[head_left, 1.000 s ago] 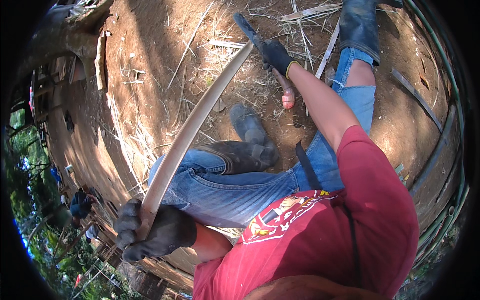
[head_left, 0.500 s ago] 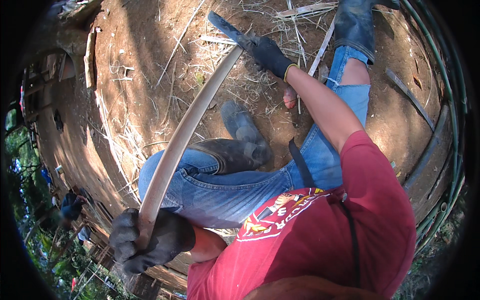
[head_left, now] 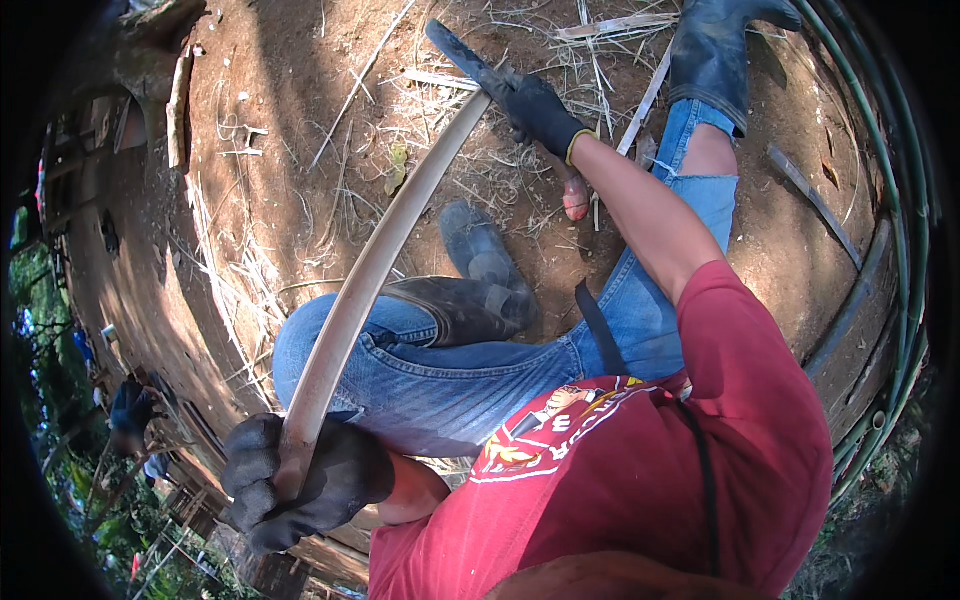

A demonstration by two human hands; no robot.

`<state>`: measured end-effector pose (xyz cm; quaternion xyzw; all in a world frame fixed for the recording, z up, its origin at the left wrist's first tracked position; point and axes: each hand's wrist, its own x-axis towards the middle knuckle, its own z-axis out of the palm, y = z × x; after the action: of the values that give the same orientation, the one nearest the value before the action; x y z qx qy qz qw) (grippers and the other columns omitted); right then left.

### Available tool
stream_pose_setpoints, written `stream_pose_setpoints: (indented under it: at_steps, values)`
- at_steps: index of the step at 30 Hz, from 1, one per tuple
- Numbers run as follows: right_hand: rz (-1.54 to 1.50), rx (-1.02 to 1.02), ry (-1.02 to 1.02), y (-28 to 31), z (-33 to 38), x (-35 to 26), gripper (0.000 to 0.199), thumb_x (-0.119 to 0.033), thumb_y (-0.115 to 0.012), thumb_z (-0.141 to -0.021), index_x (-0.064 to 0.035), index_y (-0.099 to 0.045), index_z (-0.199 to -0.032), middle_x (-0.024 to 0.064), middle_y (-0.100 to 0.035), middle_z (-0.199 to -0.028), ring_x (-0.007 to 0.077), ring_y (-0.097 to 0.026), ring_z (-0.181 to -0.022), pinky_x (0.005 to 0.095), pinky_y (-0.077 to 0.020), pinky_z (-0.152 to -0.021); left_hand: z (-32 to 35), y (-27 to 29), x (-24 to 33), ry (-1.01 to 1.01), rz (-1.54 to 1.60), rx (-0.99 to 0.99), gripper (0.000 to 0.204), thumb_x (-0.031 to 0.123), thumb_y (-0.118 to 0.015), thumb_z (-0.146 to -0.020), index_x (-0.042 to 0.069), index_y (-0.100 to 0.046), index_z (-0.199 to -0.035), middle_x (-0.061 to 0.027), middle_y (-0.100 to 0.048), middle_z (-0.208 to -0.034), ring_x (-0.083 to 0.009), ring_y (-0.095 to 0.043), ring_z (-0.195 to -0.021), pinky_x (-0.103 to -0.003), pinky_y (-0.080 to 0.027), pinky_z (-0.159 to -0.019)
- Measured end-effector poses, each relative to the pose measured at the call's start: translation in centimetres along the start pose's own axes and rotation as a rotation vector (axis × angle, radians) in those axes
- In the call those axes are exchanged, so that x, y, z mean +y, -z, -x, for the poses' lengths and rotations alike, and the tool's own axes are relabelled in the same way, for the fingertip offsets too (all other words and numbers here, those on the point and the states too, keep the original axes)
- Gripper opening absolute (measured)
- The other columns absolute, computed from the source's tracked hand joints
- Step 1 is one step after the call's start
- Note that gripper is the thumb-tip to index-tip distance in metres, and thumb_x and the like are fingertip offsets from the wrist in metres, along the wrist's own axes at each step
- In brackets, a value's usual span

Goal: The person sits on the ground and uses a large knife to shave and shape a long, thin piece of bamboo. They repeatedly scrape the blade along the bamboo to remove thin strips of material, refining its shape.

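My left hand [head_left: 345, 475], in a black glove, is closed around the near end of a long, curved bamboo strip [head_left: 372, 272]. The strip slants up and away across my bent left knee. At its far end my right hand [head_left: 545, 118], also gloved in black, grips a machete, its handle hidden in the fist. The dark machete blade [head_left: 455, 52] points up and left, touching or very close to the strip's tip; the exact contact is hard to make out.
My rubber boots [head_left: 485, 250] rest on bare soil strewn with thin bamboo shavings [head_left: 240, 290]. A reddish rounded thing [head_left: 575, 200] lies below my right wrist. Long green bamboo poles [head_left: 905, 250] and a flat strip [head_left: 815, 200] lie at right. Another person [head_left: 130, 410] is far left.
The machete and right hand have shifted very slightly right along with the strip's far end. Both hands keep their grip; the view has moved a little.
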<state>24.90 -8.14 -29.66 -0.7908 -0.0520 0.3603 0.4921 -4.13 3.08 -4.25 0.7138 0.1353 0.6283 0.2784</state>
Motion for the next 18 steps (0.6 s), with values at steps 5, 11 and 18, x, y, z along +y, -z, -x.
stream_pose_setpoints:
  at_steps: [5, 11, 18]
  values:
    - [0.068, 0.043, -0.094, 1.1, -2.2, 0.3, 0.069, -0.062, -0.05, -0.091, 0.0039, -0.063, -0.104, 0.014, -0.064, -0.073, 0.022, -0.065, -0.056, 0.0347, -0.0539, -0.055, 0.4, 0.3, -0.4, -0.105, 0.005, 0.003, 0.035, 0.035, -0.023, -0.106, 0.01, -0.042, -0.089, -0.0046, -0.045, -0.078, -0.0193, -0.051, -0.066, -0.033, -0.049, -0.06]
    - [0.035, 0.064, -0.055, 0.6, -2.0, 0.5, 0.069, -0.063, -0.051, -0.09, 0.005, -0.06, -0.102, 0.0142, -0.063, -0.072, 0.0211, -0.064, -0.054, 0.0344, -0.0538, -0.052, 0.5, 0.5, -0.5, -0.123, -0.059, -0.028, 0.04, 0.036, -0.016, -0.106, 0.011, -0.039, -0.087, -0.0046, -0.046, -0.076, -0.0192, -0.05, -0.062, -0.033, -0.049, -0.056]
    - [-0.014, 0.022, -0.06, 0.1, -0.6, 0.4, 0.065, -0.061, -0.052, -0.091, 0.0026, -0.062, -0.101, 0.0106, -0.06, -0.065, 0.0185, -0.062, -0.051, 0.0337, -0.0525, -0.049, 0.6, 0.7, -0.2, -0.075, 0.05, -0.029, 0.042, 0.039, -0.016, -0.106, 0.01, -0.04, -0.087, -0.0045, -0.047, -0.075, -0.02, -0.051, -0.062, -0.033, -0.049, -0.056]
